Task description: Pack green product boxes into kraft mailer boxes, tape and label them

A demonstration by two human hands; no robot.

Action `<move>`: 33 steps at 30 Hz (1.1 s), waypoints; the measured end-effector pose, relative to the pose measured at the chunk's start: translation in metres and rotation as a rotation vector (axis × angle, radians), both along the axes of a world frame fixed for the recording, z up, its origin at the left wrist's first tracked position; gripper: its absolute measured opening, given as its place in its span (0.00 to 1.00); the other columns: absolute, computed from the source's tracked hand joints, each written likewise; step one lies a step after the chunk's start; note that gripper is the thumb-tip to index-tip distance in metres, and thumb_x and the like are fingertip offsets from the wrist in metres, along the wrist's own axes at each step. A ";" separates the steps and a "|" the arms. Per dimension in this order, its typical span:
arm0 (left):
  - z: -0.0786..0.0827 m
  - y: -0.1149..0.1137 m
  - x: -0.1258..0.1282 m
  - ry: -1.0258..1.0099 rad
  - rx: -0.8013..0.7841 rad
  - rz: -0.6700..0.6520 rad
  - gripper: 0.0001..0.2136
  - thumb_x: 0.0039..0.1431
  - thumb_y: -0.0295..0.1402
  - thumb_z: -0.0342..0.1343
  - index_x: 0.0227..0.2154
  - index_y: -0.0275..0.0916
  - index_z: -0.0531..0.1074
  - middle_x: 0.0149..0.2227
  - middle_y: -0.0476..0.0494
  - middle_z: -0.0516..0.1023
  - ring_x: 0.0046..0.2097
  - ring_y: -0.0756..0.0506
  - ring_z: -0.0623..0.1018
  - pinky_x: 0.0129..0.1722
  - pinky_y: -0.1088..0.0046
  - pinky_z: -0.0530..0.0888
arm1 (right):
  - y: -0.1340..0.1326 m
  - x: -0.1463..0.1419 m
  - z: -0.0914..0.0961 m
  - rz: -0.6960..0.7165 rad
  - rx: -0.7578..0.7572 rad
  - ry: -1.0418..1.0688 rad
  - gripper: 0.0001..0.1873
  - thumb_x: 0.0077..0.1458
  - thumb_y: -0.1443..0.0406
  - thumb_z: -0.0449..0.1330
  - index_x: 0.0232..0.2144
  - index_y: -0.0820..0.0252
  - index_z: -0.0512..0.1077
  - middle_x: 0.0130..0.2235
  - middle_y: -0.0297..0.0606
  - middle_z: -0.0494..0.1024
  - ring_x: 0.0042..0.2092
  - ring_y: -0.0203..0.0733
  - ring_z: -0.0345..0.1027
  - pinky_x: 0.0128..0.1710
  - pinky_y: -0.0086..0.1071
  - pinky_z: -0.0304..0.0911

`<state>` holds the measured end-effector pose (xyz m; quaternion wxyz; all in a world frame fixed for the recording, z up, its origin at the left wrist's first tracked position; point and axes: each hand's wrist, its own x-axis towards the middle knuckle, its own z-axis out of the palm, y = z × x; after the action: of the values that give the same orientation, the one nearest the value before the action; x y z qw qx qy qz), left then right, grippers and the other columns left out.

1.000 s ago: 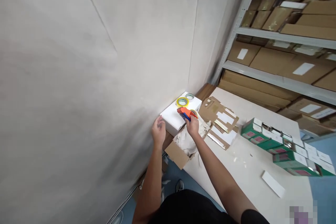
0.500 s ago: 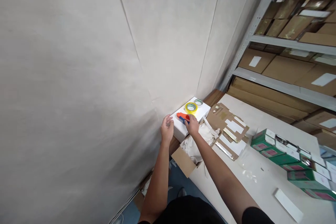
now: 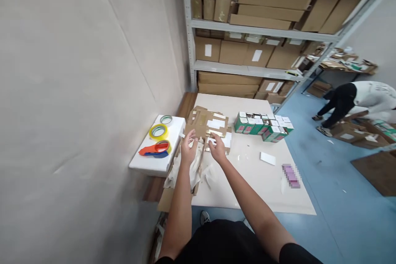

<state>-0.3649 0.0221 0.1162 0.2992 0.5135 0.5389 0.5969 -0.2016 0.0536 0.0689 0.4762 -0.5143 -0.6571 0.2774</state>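
My left hand point(image 3: 189, 148), fingers apart and holding nothing, is over a cardboard box stuffed with white packing paper point(image 3: 177, 173). To its right, my right hand point(image 3: 217, 147) is also empty with its fingers spread, in front of flattened cardboard point(image 3: 201, 121) bearing white labels. On a white block point(image 3: 139, 163) at the left lies an orange and blue tape dispenser point(image 3: 153, 149) with a tape roll in it. A yellow tape roll point(image 3: 158, 132) and a thinner, pale roll point(image 3: 166, 119) lie behind the dispenser.
Green boxes point(image 3: 252, 126) stand in rows on the white table point(image 3: 247, 185), near a small white box point(image 3: 267, 158) and a pixelated purple item point(image 3: 291, 175). Behind is a shelf rack point(image 3: 222, 66) of cartons. A person point(image 3: 368, 95) bends over boxes at right.
My right hand has let go of the tape dispenser, which now lies on the white block. Both hands have moved right, and the view has turned right, bringing the other person into sight.
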 end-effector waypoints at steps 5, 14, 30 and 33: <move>-0.006 0.030 0.092 0.076 -0.014 -0.202 0.20 0.67 0.36 0.54 0.61 0.44 0.71 0.60 0.38 0.76 0.59 0.41 0.77 0.60 0.59 0.74 | -0.009 0.099 -0.006 -0.258 -0.059 0.044 0.28 0.62 0.60 0.54 0.63 0.56 0.68 0.61 0.48 0.75 0.55 0.50 0.72 0.56 0.47 0.68; -0.021 0.061 0.211 0.364 0.032 -0.383 0.19 0.67 0.31 0.52 0.59 0.46 0.74 0.61 0.40 0.74 0.62 0.42 0.74 0.61 0.59 0.72 | -0.016 0.263 -0.041 -0.535 -0.183 0.085 0.25 0.56 0.57 0.54 0.54 0.59 0.72 0.55 0.49 0.78 0.55 0.53 0.72 0.53 0.47 0.68; -0.089 0.146 0.432 0.633 -0.384 -0.582 0.25 0.64 0.30 0.54 0.64 0.43 0.70 0.53 0.38 0.79 0.49 0.41 0.80 0.53 0.61 0.76 | 0.091 0.477 -0.102 -0.478 -0.321 0.093 0.38 0.54 0.59 0.55 0.67 0.56 0.63 0.62 0.49 0.72 0.52 0.52 0.72 0.51 0.45 0.70; -0.109 0.168 0.485 0.742 -0.479 -0.686 0.28 0.63 0.30 0.56 0.66 0.42 0.68 0.61 0.34 0.74 0.56 0.38 0.78 0.58 0.60 0.73 | 0.099 0.500 -0.118 -0.420 -0.382 0.061 0.40 0.52 0.60 0.58 0.68 0.54 0.63 0.62 0.48 0.73 0.50 0.51 0.73 0.51 0.46 0.70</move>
<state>0.1200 0.1900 0.0068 0.3749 0.7528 0.5307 0.1053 0.2979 0.1522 -0.0493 0.4373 -0.7110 -0.4573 0.3068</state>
